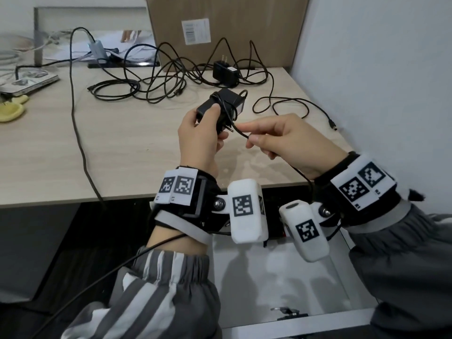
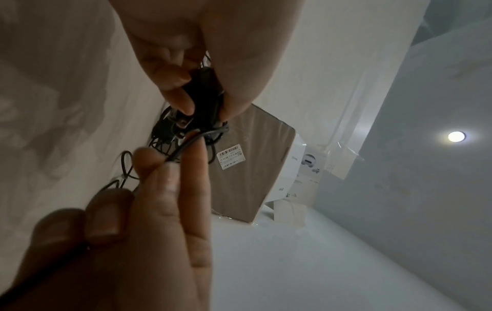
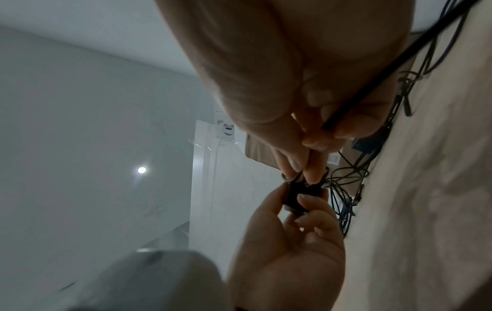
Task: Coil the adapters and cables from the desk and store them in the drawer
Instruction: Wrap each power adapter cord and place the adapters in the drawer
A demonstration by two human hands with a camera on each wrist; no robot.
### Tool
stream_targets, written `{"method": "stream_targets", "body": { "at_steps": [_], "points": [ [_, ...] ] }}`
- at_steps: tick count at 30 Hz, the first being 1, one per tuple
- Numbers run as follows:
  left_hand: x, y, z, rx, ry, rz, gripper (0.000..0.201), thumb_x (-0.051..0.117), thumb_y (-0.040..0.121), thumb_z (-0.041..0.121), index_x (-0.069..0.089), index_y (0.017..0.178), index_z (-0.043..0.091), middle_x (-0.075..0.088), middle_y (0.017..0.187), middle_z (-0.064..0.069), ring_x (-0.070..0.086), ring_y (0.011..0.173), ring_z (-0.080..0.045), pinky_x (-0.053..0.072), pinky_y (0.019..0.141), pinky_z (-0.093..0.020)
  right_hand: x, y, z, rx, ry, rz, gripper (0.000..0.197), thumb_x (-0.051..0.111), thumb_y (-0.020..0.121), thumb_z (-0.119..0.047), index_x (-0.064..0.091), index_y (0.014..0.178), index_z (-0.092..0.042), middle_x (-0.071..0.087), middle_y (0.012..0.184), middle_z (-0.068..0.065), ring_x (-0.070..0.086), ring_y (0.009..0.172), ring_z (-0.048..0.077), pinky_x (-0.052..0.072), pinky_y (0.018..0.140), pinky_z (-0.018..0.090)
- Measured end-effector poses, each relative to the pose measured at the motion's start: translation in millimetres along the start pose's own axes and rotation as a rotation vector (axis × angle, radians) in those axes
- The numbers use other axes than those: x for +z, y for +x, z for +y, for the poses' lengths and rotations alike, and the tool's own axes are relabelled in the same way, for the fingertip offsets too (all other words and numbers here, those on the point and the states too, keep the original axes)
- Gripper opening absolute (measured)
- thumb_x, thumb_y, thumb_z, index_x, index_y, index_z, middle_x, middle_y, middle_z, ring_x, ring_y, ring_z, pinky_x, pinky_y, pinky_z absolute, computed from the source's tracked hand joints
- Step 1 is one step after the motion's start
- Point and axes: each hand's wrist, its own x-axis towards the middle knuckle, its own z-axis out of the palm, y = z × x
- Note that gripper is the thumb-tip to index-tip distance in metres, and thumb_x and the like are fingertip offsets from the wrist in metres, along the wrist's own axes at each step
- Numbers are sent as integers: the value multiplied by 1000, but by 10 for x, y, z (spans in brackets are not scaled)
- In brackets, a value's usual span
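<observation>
The left hand (image 1: pixel 198 138) is closed around a black adapter (image 1: pixel 221 106), the thumb pressed on its upper face and the fingers curled beneath, so that the adapter is held above the desk (image 1: pixel 122 148) with its 2 prongs pointing toward the right hand (image 1: pixel 286 140). Several turns of its cable (image 1: pixel 241 133) are seen wrapped around the body. The free length of that cable is pinched between thumb and index finger of the right hand, just beside the prongs; the remaining fingers are loosely curled, and the cable trails under the palm toward the desk edge. In the right wrist view the pinch is shown close to the adapter (image 3: pixel 299 195), though blur leaves the exact fingertip contact uncertain. A second adapter (image 1: pixel 223 73) lies farther back on the desk, standing with prongs up, amid a tangle of loose cables (image 1: pixel 156 81) spread from the centre to the right. A further cable end (image 1: pixel 332 124) lies near the right wall. A cardboard box (image 1: pixel 227 28) stands against the rear edge, touching the tangle. The open drawer (image 1: pixel 281 277) is seen below the desk's front edge, directly under both wrists, its pale floor bare except for a small metal object (image 1: pixel 286 311) at the front. Bare desktop is visible left of the hands.
</observation>
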Motion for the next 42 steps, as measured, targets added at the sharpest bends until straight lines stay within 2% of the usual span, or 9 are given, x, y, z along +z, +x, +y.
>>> {"method": "stream_targets", "body": {
  "at_steps": [9, 13, 18, 22, 27, 30, 33, 38, 42],
  "points": [
    [63, -33, 46, -143, -210, -169, 10, 53, 96, 22, 57, 96, 13, 57, 74, 2, 42, 46, -7, 27, 38, -15, -50, 31, 103, -6, 18, 127, 18, 64, 87, -3, 71, 89, -19, 67, 74, 2, 47, 49, -1, 34, 49, 10],
    [62, -56, 89, -220, -218, -333, 19, 46, 97, 23, 52, 80, 15, 54, 58, 5, 33, 37, -5, 19, 34, -15, -58, 34, 157, 14, -53, 149, 11, 73, 82, -23, 71, 73, -15, 58, 59, -3, 43, 44, 0, 32, 48, 10],
    [34, -90, 125, -190, 92, -522, 21, 44, 93, 20, 46, 73, 15, 44, 55, 3, 28, 36, -7, 11, 39, -20, -264, 61, 215, 139, -182, 41, 25, 82, 65, -39, 65, 68, -21, 53, 61, -3, 42, 55, 7, 33, 54, 22],
    [26, -115, 140, -150, 321, -635, 27, 41, 95, 14, 44, 67, 14, 42, 50, 2, 27, 35, -9, 15, 37, -15, -369, 25, 235, 152, -249, -62, 13, 62, 64, -18, 60, 72, -8, 51, 64, 3, 40, 56, 9, 36, 52, 22],
    [-42, -129, 176, -95, 372, -589, 35, 49, 95, 11, 58, 62, 19, 47, 51, 1, 32, 37, -9, 12, 45, -24, -491, 28, 232, 217, -107, -71, 33, 66, 75, -26, 63, 90, 4, 48, 63, -2, 36, 51, 4, 34, 50, 14],
    [-70, -114, 158, -49, 427, -628, 23, 51, 93, 9, 68, 83, 20, 50, 55, 4, 35, 41, -8, 19, 40, -17, -560, 11, 191, 243, 3, -49, 19, 63, 88, -19, 59, 73, -8, 43, 56, -7, 34, 49, 4, 31, 53, 17],
    [-70, -98, 111, 3, 518, -602, 16, 56, 91, 10, 69, 95, 18, 55, 61, 6, 38, 46, -7, 25, 39, -15, -653, -11, 136, 260, 95, 6, 16, 58, 88, -22, 65, 81, -10, 36, 59, -5, 30, 50, 5, 28, 54, 18],
    [10, -89, 54, 80, 545, -433, 16, 62, 89, 12, 69, 102, 17, 56, 70, 4, 45, 44, 1, 32, 41, -11, -644, -29, 45, 174, 171, 71, 19, 53, 95, -18, 70, 91, -11, 40, 71, 2, 34, 52, 5, 30, 55, 16],
    [71, -70, 26, 143, 484, -278, 17, 62, 89, 17, 67, 104, 22, 59, 78, 4, 49, 56, -6, 36, 42, -11, -461, -29, 1, 71, 165, 60, 24, 47, 97, -8, 70, 100, -17, 46, 70, -2, 38, 56, 6, 34, 55, 14]
  ]
}}
